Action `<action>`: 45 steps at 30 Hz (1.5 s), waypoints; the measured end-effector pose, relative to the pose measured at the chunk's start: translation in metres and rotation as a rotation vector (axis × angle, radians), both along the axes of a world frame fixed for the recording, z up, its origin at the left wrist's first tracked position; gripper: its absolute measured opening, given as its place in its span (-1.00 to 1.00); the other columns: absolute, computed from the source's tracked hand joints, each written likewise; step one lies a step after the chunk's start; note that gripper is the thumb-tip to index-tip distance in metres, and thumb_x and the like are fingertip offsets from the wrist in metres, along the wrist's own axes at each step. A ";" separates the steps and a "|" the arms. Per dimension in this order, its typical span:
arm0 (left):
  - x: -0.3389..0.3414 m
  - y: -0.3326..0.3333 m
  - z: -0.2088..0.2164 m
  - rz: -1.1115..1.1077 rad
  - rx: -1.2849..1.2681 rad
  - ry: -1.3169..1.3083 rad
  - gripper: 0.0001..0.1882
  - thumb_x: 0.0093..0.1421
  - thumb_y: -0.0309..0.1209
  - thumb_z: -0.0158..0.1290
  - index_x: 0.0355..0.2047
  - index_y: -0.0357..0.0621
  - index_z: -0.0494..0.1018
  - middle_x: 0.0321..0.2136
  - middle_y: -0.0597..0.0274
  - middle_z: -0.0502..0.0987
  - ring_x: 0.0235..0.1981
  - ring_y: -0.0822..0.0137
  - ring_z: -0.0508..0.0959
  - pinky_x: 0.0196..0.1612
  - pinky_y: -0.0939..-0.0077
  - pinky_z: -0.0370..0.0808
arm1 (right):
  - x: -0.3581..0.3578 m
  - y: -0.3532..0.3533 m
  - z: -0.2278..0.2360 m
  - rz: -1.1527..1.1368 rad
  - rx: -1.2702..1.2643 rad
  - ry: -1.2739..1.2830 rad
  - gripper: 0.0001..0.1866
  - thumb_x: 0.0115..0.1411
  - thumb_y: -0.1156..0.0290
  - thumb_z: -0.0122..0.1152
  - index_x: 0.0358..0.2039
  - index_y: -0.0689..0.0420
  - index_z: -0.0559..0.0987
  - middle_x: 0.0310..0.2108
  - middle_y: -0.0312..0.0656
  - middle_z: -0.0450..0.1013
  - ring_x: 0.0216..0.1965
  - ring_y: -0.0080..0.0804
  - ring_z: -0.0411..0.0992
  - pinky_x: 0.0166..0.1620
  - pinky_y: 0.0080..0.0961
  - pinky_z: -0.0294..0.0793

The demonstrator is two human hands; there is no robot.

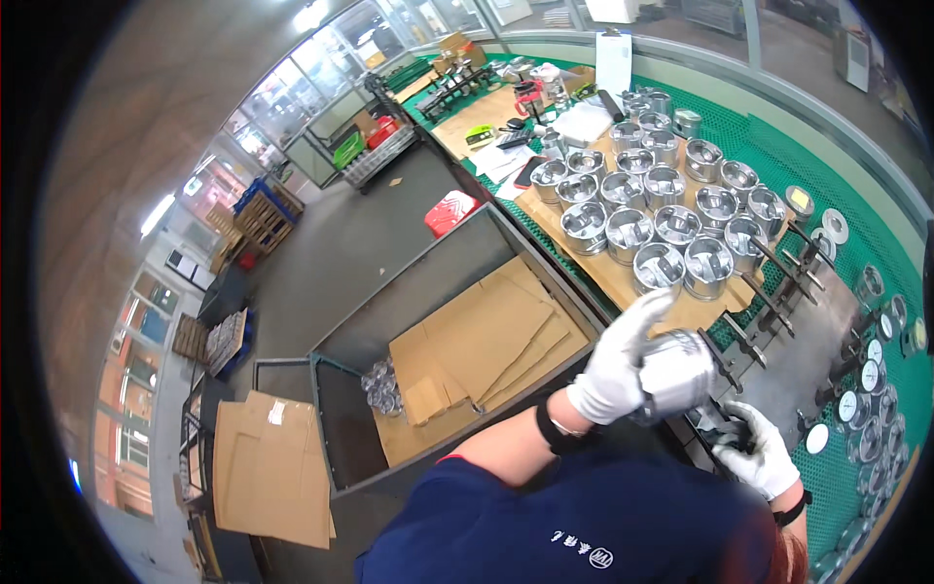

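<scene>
My left hand (615,362), in a white glove with a dark band at the wrist, grips a shiny metal piston (678,373) from its left side, thumb and fingers around it. The piston is tilted over the near edge of the bench. Lower and to the right, my gloved right hand (763,454) is curled around something dark and grey that I cannot make out. Beyond the held piston, many similar pistons (674,224) stand upright in rows on a brown board (607,273).
Dial gauges (848,405) and a grey metal plate (803,341) with rods lie to the right on the green mat (769,146). A large metal bin (331,414) with cardboard sheets (477,336) is at my left. Beyond stand a red container (450,211) and pallets (265,216).
</scene>
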State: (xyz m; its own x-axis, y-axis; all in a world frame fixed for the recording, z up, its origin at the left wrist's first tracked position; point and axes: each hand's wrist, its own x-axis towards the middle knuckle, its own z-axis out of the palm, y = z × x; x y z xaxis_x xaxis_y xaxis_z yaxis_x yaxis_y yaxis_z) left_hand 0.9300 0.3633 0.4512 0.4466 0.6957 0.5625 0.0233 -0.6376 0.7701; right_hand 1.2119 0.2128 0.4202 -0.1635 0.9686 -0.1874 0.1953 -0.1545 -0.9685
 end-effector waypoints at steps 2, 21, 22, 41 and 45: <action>0.043 -0.025 0.011 -0.080 -0.357 -0.221 0.35 -0.23 0.35 0.42 0.37 -0.29 0.13 0.35 0.03 0.22 0.35 0.14 0.28 0.36 0.16 0.24 | -0.011 0.002 0.021 0.017 -0.063 0.272 0.05 -0.07 0.56 0.53 0.40 0.23 0.13 -0.13 -0.15 0.50 -0.18 -0.45 0.51 -0.15 -0.53 0.57; 0.157 0.020 -0.004 -0.791 -0.046 0.414 -0.16 -0.10 -0.66 -0.08 0.32 -0.40 0.18 0.20 -0.24 0.40 0.24 -0.07 0.44 0.30 0.22 0.35 | 0.047 -0.023 -0.030 -0.594 0.461 -0.440 0.13 -0.22 0.44 0.54 0.41 0.22 0.18 0.24 0.03 0.33 0.23 -0.06 0.35 0.28 -0.29 0.32; 0.160 0.020 -0.001 -0.789 0.017 0.478 -0.13 -0.08 -0.65 -0.08 0.36 -0.41 0.11 0.18 -0.27 0.42 0.22 -0.10 0.46 0.29 0.20 0.36 | 0.046 -0.024 -0.028 -0.565 0.478 -0.569 0.13 -0.24 0.42 0.56 0.40 0.18 0.20 0.19 0.03 0.36 0.18 -0.02 0.38 0.23 -0.27 0.36; 0.208 0.026 -0.084 -0.523 0.323 0.410 0.02 -0.16 -0.27 0.46 0.29 -0.24 0.20 0.10 -0.14 0.43 0.11 -0.12 0.47 0.19 0.08 0.39 | 0.036 -0.027 -0.043 -0.776 -0.116 -0.221 -0.04 0.09 0.37 0.44 0.42 0.28 0.13 -0.09 -0.02 0.48 -0.11 -0.25 0.50 0.01 -0.44 0.48; 0.222 0.029 -0.084 -0.566 0.206 0.379 -0.04 -0.10 -0.38 0.39 0.31 -0.23 0.17 0.14 -0.18 0.39 0.11 -0.17 0.45 0.16 0.07 0.41 | 0.038 -0.029 -0.069 -0.792 -0.372 -0.038 -0.02 0.14 0.26 0.41 0.44 0.31 0.07 -0.21 -0.16 0.48 -0.16 -0.44 0.47 -0.05 -0.53 0.48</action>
State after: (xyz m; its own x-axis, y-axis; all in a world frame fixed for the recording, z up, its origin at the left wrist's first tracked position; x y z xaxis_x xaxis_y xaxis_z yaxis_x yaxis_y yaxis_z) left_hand 1.1521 0.3922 0.3668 0.8989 0.1952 0.3923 -0.1123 -0.7628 0.6368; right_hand 1.2500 0.1843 0.3510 0.5440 0.6697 -0.5056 -0.0717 -0.5632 -0.8232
